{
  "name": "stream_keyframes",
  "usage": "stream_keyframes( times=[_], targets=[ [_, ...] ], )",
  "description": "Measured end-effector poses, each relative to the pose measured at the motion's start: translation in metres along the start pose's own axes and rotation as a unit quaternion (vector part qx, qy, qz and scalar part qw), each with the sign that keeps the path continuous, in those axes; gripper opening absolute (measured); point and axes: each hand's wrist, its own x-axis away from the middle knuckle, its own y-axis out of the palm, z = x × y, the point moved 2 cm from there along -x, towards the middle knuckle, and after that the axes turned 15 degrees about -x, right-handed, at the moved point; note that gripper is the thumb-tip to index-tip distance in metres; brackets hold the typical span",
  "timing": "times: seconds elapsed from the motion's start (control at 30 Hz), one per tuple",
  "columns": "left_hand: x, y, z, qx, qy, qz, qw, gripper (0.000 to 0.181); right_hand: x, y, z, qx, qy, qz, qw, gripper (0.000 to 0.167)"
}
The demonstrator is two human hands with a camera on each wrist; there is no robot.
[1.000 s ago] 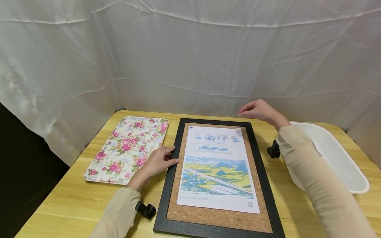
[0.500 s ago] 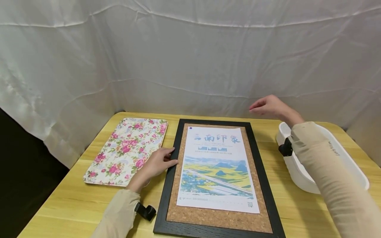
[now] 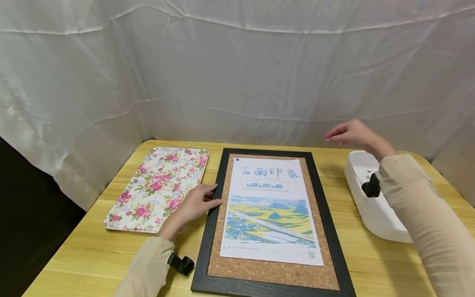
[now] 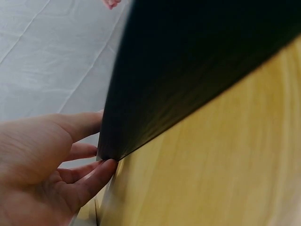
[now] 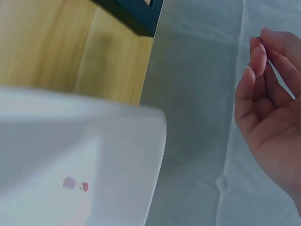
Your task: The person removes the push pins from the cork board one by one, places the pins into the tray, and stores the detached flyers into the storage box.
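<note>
Your left hand [image 3: 196, 202] grips the left side of the black frame [image 3: 324, 206] about the cork board [image 3: 274, 274], its digits set at the frame's upper edge and low along its outer side. Your right hand [image 3: 354, 134] is raised above the counter [image 3: 79, 255], past the board's upper right corner and well apart from the board, with its thumb and fingers drawn together. They appear to pinch a small purple item [image 5: 266, 47], though the fingertips cover most of it.

The board lies flat on the counter in front of you, and the printed sheet [image 3: 272, 227] lies on the cork inside the frame. The sheet has blue characters at its top and a yellow, green and blue landscape below them. At its upper left corner you have a round purple dot [image 3: 237, 159].

On your right stands a white tub [image 3: 365, 214], partly behind your sleeve [image 3: 419, 210]; a pale purple disc [image 5: 69, 182] and a small reddish piece [image 5: 84, 187] show inside it. On your left lies a tray [image 3: 152, 210] with pink roses, near the board and partly behind your left hand. A pale, creased curtain [image 3: 237, 78] hangs behind the counter.
</note>
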Motion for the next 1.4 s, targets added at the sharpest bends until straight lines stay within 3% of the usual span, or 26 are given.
stream_keyframes(
  times=[0.6, 1.0, 1.4],
  targets=[
    [0.0, -0.001, -0.002, 0.001, -0.004, -0.003, 1.0, 0.059, 0.019, -0.021, 0.031, -0.02, 0.033, 0.022, 0.999, 0.037],
    [0.0, -0.002, -0.001, -0.002, -0.001, -0.004, 1.0, 0.059, 0.027, -0.026, 0.052, -0.032, 0.064, 0.017, 0.9973, 0.043],
    [0.0, -0.003, -0.001, -0.016, 0.006, 0.004, 0.9999, 0.06, 0.036, -0.031, 0.084, -0.084, 0.102, 0.027, 0.9908, 0.046]
  ],
)
